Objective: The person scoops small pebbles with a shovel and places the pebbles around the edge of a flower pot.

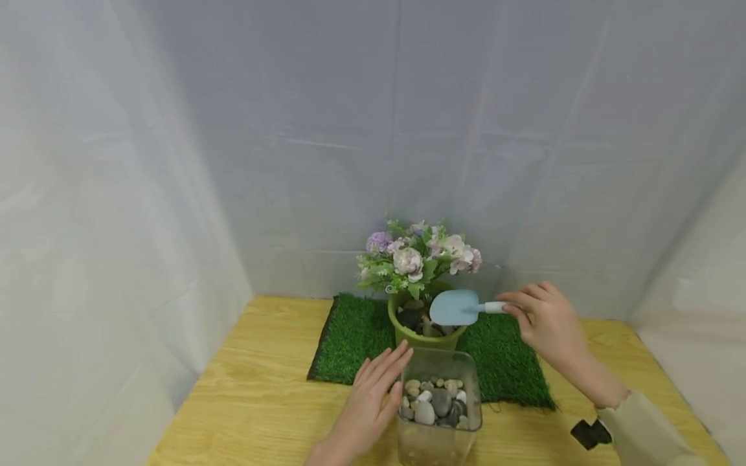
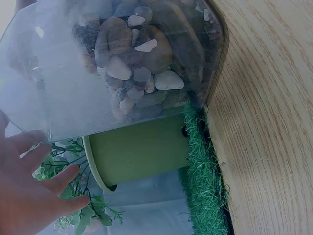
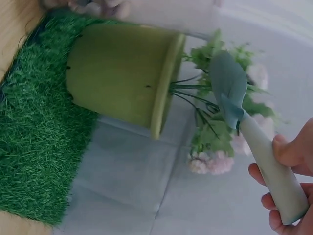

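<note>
My right hand (image 1: 550, 323) grips a small trowel by its white handle (image 3: 274, 171). Its light blue blade (image 1: 454, 307) hangs above the rim of a green flowerpot (image 1: 428, 338), with no stones visible on it. In the pot stand pink and purple flowers (image 1: 408, 262) over dark stones. My left hand (image 1: 373, 395) rests with straight fingers at the left side of a clear plastic container (image 1: 440, 440). Inside that container lie pebbles (image 1: 441, 401) in grey, white and tan. The left wrist view shows the left fingers (image 2: 63, 181) spread by the container's upper edge.
The flowerpot stands on a green artificial grass mat (image 1: 507, 359), and the container stands in front of it. Both are on a wooden table (image 1: 250, 388). A pale curtain (image 1: 350, 129) hangs behind and at the sides.
</note>
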Tool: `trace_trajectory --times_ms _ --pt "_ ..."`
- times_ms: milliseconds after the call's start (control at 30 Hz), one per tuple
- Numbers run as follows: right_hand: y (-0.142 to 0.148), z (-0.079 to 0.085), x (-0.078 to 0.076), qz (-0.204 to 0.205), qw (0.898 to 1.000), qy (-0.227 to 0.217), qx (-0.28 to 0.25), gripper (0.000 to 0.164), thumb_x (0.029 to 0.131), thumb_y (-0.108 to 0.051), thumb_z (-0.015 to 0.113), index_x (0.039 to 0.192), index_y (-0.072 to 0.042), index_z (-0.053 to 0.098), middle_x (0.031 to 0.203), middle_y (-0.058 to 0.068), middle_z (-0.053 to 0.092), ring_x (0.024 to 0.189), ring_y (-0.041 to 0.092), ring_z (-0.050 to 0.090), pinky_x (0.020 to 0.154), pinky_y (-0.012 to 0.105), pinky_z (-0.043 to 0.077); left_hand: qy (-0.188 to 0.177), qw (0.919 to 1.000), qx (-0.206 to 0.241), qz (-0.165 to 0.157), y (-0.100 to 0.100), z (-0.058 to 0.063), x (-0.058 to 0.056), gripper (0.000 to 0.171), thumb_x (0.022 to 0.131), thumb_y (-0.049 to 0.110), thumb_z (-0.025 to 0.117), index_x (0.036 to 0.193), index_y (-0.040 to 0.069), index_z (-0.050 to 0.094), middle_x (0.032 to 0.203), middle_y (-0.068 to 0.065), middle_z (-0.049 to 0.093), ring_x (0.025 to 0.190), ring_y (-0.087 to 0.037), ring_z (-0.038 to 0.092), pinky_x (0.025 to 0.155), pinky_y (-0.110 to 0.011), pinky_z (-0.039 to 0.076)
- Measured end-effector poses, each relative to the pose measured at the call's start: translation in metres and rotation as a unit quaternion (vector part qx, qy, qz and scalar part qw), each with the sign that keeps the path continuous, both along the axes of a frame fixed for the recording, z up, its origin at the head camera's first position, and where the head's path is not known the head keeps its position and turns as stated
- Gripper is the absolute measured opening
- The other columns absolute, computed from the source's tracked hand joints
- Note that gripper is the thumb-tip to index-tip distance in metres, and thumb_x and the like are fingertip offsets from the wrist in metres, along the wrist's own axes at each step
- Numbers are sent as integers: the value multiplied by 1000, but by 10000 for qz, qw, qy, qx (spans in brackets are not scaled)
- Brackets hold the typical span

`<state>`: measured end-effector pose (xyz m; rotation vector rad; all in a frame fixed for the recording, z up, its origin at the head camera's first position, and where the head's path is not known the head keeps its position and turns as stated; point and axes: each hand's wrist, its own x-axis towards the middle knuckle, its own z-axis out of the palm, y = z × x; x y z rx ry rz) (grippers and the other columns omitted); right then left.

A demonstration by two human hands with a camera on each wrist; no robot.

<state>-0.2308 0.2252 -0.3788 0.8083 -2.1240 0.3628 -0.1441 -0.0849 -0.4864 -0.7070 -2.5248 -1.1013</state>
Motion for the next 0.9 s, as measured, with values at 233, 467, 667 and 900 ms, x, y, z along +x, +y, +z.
trace_trajectory --times_ms 233,467,667,900 --pt "14 12 21 69 9994 -309 -121 23 76 -1 84 96 -13 81 84 -2 71 75 13 50 60 28 41 -34 10000 18 9 0 0 0 48 111 28 42 159 28 37 165 8 30 148 -35 34 113 -72 22" --pt "5 29 42 616 9962 37 619 15 94 -23 69 93 -13 81 81 -6 70 74 8 50 59 22 44 -40 10000 7 29 0 0 0 48 110 28 42 157 21 41 165 8 30 148 -34 33 114 -71 21" --pt "-18 37 53 837 9844 -95 1546 4 82 -15 79 85 -14 81 76 -7 66 68 7 47 54 19 43 0 10000 24 40 0 0 -1 48 110 28 43 157 20 41 164 7 31 148 -34 34 114 -72 21" --pt "-39 27 51 592 9647 -931 2390 13 91 -20 75 78 -21 78 67 -9 59 58 7 45 48 19 37 -24 10000 -26 33 0 1 0 48 111 29 42 157 20 41 165 7 30 149 -34 33 114 -72 21"
